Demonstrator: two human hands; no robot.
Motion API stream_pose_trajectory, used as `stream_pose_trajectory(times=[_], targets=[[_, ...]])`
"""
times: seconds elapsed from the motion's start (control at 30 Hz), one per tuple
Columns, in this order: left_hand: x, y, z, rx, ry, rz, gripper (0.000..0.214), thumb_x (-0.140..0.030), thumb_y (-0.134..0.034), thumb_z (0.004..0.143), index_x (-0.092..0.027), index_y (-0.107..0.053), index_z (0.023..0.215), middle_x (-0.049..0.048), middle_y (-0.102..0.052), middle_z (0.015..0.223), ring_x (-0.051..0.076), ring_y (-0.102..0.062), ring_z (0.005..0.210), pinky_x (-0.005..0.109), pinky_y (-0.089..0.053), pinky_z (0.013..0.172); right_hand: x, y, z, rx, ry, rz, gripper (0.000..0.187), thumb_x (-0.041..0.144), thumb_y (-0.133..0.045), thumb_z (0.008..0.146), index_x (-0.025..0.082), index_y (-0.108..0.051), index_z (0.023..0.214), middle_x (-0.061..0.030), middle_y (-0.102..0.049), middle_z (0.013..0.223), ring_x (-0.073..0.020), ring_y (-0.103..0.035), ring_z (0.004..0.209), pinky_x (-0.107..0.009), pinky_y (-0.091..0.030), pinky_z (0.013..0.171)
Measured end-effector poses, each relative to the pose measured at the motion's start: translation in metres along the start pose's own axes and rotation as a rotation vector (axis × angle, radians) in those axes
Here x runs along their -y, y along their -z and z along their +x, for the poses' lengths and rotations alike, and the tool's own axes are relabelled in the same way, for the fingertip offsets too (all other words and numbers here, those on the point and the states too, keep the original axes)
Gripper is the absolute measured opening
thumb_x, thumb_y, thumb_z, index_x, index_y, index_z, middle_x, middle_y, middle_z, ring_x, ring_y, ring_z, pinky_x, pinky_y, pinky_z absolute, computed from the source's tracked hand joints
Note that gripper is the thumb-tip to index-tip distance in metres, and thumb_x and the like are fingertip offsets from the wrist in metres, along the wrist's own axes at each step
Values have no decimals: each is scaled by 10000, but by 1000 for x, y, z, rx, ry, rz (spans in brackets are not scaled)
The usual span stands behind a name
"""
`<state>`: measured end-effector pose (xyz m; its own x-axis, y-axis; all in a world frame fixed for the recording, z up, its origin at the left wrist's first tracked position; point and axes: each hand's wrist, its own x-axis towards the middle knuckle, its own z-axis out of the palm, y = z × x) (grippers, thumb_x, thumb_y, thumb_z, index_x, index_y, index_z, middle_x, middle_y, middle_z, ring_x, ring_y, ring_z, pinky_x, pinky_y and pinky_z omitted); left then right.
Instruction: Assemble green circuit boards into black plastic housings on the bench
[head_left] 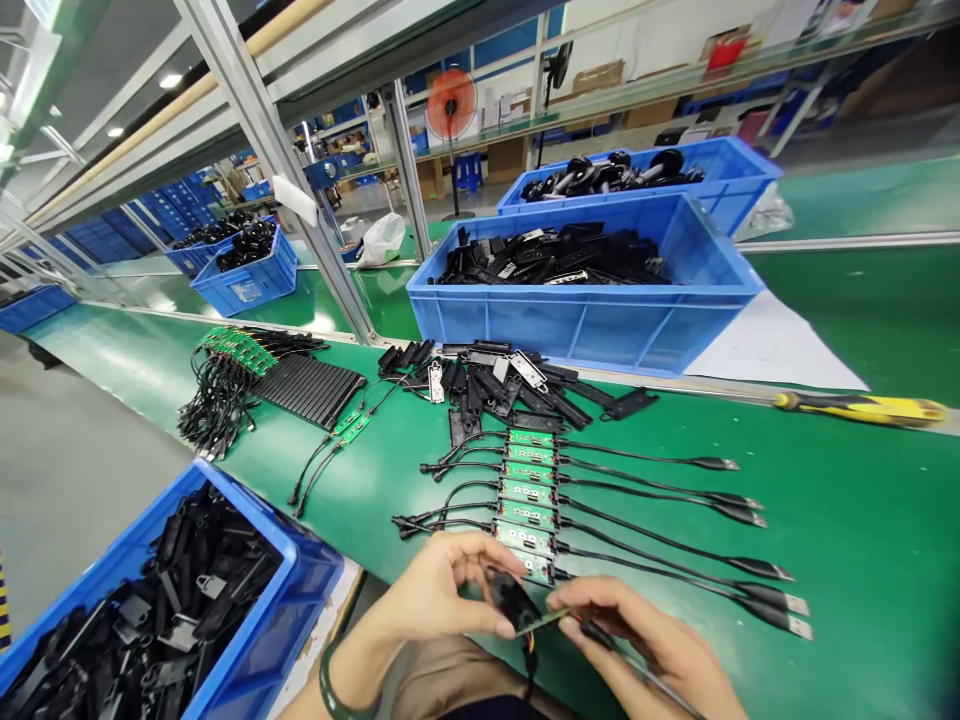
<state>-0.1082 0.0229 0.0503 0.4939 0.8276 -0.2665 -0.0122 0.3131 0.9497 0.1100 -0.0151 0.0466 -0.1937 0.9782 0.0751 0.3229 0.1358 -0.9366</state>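
Note:
Near the table's front edge, my left hand point(450, 590) grips a black plastic casing point(513, 598) between thumb and fingers. My right hand point(649, 640) pinches a thin green circuit board point(546, 621), seen nearly edge-on against the casing. A black cable point(660, 683) runs under my right fingers, and short wires hang below the board. Just beyond my hands lies a column of casings fitted with green boards point(527, 491). Their USB cables point(675, 506) stretch to the right, and shorter leads with round plugs point(431, 468) point left.
Loose black casings point(495, 385) are heaped behind the column. Blue bins stand behind point(570, 325) and at lower left point(300, 570), both holding black parts. Stacked casings point(311, 388), bundled cabled boards point(238, 348) and a yellow screwdriver point(862, 408) lie on the green table point(847, 480).

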Motion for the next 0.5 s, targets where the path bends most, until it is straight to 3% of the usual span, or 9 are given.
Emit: stream_pose_trajectory(times=[0.07,0.2,0.33,0.5], targets=[[11,-8,2,26,47,-229,512,-297,-945,503,-108,-696,909,51,-674,835,140,-625,721,254,-494,712,2,-1,2,30,-70,112,170,382,-627,862,229,-690,820,-13,-709,749,-155,-686,643,-180,-553,570],[25,-25,4,71,66,-539,476,-438,-824,722,-141,-658,1055,90,-694,915,191,-697,751,290,-558,658,1,0,9,-5,-149,236,239,444,-668,836,206,-693,839,-22,-697,711,-157,-662,563,-205,-565,518],[34,-37,3,69,116,-633,433,-415,-773,790,-112,-663,1079,111,-703,869,206,-720,730,263,-581,585,-2,3,13,-79,-94,205,215,417,-720,793,209,-715,845,-38,-723,746,-173,-693,612,-197,-579,546],[45,-43,2,-5,175,-712,457,-458,-771,779,-71,-703,1011,89,-673,778,153,-675,628,225,-564,520,0,2,14,-64,-23,109,203,405,-707,807,206,-734,774,-41,-722,713,-187,-702,631,-209,-582,563]])
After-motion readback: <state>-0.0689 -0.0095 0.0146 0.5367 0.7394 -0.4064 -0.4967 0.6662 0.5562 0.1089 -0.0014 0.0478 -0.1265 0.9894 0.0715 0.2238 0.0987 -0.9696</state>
